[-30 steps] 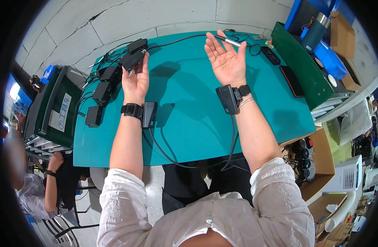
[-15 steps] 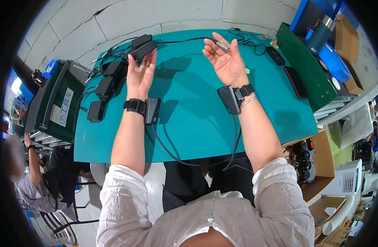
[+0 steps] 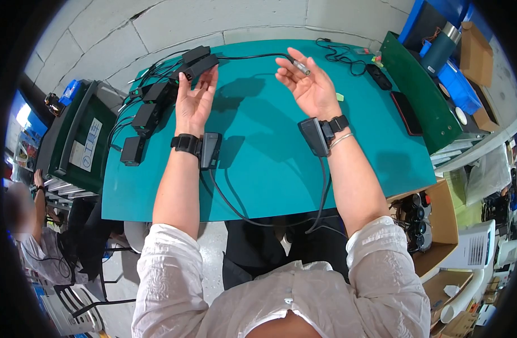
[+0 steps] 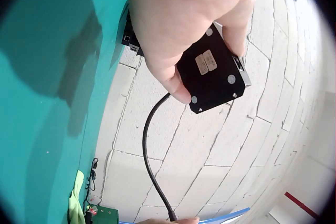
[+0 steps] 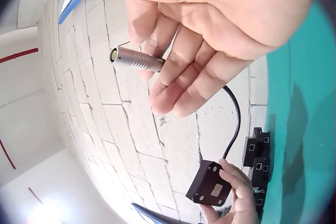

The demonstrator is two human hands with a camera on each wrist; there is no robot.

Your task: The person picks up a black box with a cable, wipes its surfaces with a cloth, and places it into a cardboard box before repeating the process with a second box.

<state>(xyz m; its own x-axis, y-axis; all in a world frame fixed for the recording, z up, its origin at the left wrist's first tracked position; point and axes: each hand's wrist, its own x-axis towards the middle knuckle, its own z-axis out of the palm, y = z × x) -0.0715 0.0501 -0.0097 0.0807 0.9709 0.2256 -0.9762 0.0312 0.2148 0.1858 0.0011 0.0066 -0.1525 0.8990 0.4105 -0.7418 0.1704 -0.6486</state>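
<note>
My left hand (image 3: 193, 107) grips a flat black box (image 4: 205, 71) by its opposite edges, thumb on one side and fingers on the other. The wrist view shows its underside, with round pads at the corners and two pale labels. From the box a black cable (image 4: 147, 145) runs across to my right hand (image 3: 314, 94). There the cable's round silver metal plug (image 5: 137, 61) lies between thumb and fingers, its open end with pins pointing out. Both hands are raised above the green table (image 3: 258, 169), palms up, with the cable stretched between them.
Several similar black boxes (image 3: 146, 118) with cables stand along the table's left side. At the right lie a dark phone (image 3: 406, 112), a power strip (image 3: 377, 76) and a coiled black cable (image 3: 343, 56). Green cabinets (image 3: 81, 141) flank the table. A person's arm (image 3: 40, 197) shows at far left.
The silver plug has swung from pointing right to pointing down toward me, and the right fingers have curled in more. The left hand has moved slightly right with the box and tilted it.
</note>
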